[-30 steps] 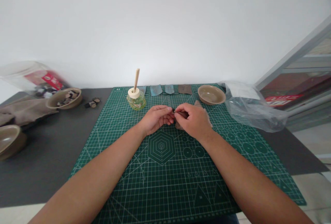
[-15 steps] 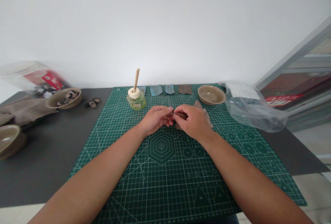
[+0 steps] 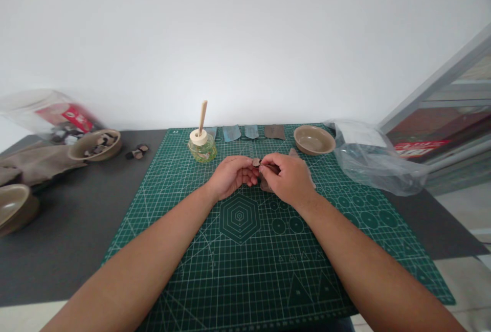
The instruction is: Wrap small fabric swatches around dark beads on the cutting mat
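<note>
My left hand (image 3: 232,176) pinches a small round brown-and-black piece (image 3: 256,162) between thumb and forefinger, its pale brown face turned up. Close against it on the right, my right hand (image 3: 288,178) has its fingers closed on a thin dark brown sheet piece (image 3: 273,168), which is mostly hidden by the fingers. Under and behind the right hand lies a crumpled brown cloth (image 3: 293,153). Both hands are above a green cutting mat (image 3: 192,281).
A glass jar (image 3: 202,152) with a wooden stick stands at back left. Blue sheets (image 3: 231,133) and a brown sheet (image 3: 274,132) lie along the back edge. Right: a bowl (image 3: 314,140) and a plastic bag (image 3: 379,163). Left: a bowl of small pieces (image 3: 95,156) and several loose pieces (image 3: 137,152).
The round piece has tipped in my left fingers so that its flat face now shows. My right fingertips have shifted slightly; the forearms stay about where they were.
</note>
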### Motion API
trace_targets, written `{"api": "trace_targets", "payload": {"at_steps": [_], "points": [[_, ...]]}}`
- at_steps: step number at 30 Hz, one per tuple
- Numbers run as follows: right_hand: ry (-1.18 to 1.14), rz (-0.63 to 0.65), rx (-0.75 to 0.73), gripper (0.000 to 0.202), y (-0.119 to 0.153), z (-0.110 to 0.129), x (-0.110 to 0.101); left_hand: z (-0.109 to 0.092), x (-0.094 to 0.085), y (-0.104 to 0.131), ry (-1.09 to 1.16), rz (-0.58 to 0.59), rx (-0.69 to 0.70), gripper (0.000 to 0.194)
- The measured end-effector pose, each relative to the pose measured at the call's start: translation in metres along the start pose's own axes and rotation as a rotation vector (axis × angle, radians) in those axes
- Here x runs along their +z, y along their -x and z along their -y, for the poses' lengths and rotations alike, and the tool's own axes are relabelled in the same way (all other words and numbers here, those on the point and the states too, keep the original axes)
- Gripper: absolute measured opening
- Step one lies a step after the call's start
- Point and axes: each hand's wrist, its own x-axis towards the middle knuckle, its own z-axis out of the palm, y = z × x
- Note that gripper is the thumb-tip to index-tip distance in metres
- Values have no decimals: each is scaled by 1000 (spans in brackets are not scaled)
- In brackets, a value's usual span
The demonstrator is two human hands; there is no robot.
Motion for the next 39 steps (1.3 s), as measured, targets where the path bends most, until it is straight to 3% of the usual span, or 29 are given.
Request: {"api": "trace_targets", "payload": {"at_steps": [39], "points": [[18,-35,35,9,0,-1,2,-1,-1,4,11,50,12,20]]}}
